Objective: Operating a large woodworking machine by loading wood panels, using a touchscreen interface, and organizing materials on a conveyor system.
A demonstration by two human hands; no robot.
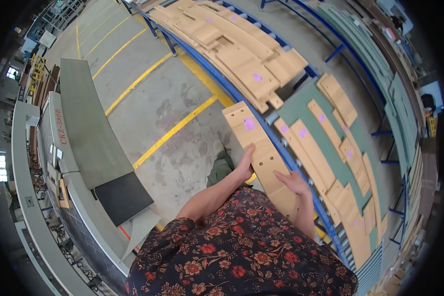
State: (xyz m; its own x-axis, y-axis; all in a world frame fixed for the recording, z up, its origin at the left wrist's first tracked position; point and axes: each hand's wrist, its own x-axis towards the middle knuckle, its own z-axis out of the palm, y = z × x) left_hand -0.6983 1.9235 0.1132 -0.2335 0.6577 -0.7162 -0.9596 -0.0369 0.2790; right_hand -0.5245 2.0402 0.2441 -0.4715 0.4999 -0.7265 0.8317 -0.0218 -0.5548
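Note:
A long, light-brown wooden board [264, 157] with drilled holes and a pink sticker near its far end is held in front of my body. My left hand [246, 160] grips its left edge around the middle, thumb on the upper face. Closer to my body, my right hand [295, 182] grips the right edge, thumb lying on top and fingers hidden beneath. The board's near end reaches down to my flowered shirt. It is tilted, with its far end pointing toward the upper left, beside the roller conveyor [270, 117].
On the conveyor lie stacked wooden panels [237, 59] farther off and several narrower boards [313, 155] on a green sheet [306, 106] to my right. A large grey machine [66, 143] with a black pad [123, 198] stands left. Yellow lines [175, 130] cross the concrete floor.

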